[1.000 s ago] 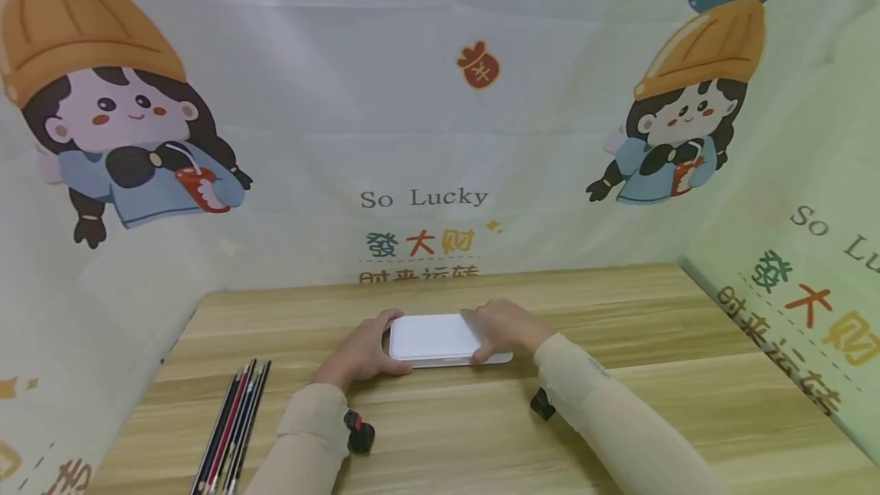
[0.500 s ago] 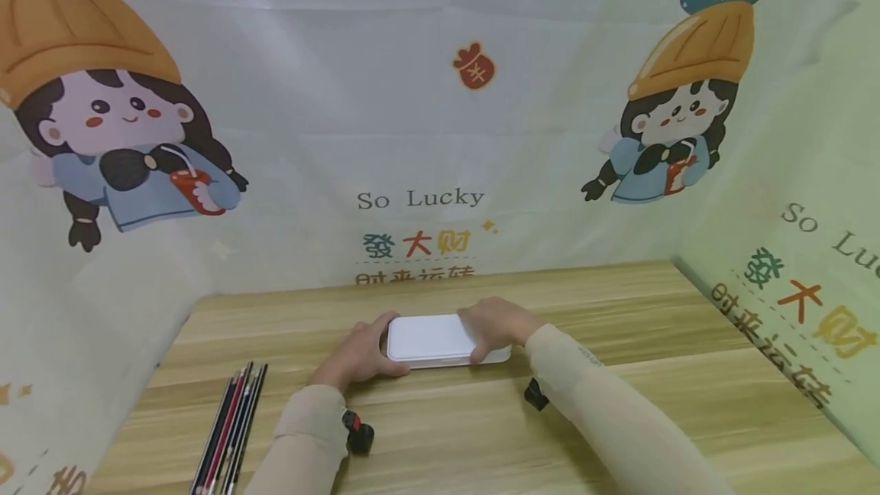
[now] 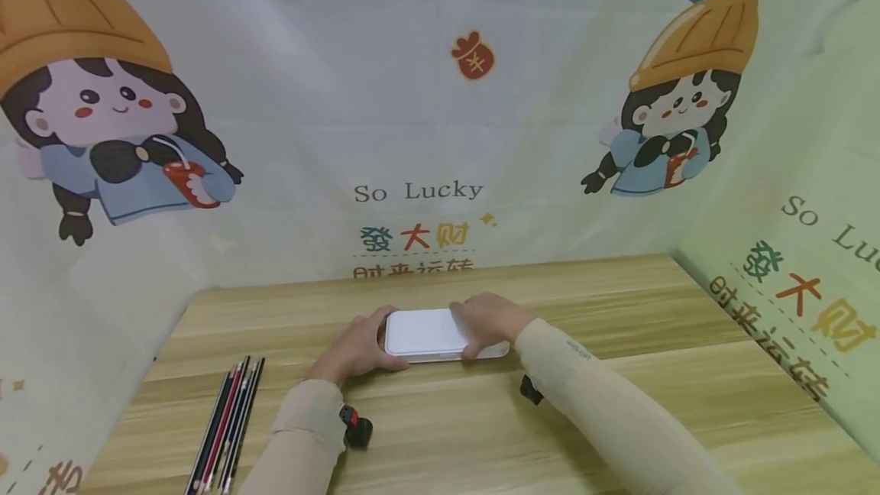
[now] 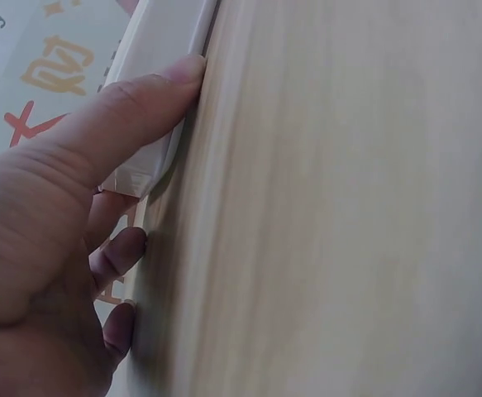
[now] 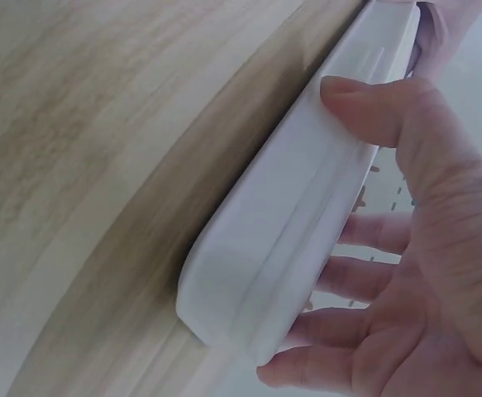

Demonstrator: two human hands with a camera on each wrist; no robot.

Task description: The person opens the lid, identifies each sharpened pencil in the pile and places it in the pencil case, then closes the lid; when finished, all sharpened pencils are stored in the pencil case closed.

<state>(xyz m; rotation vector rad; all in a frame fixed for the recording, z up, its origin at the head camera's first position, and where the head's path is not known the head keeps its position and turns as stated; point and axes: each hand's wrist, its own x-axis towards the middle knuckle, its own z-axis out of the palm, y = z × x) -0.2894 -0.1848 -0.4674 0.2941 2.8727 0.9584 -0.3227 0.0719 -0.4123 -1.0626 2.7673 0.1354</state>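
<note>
A white rectangular case (image 3: pixel 419 331) with rounded corners lies flat on the wooden table, a seam running along its front side. My left hand (image 3: pixel 359 346) grips its left end, thumb (image 4: pixel 154 99) on the front side and fingers round the far side. Over its right part, my right hand (image 3: pixel 491 321) holds it across the width. In the right wrist view, the thumb (image 5: pixel 365 107) presses the white side of the case and the other fingers reach round behind it. The inside of the case is hidden.
Several pencils (image 3: pixel 227 422), dark and red, lie in a loose bundle on the left of the table (image 3: pixel 440 434). A printed cloth (image 3: pixel 296 136) hangs behind the table and along both sides.
The right hand has slid slightly left along the case. The left hand keeps its grip, and the case stays in place. The head view has shifted a little.
</note>
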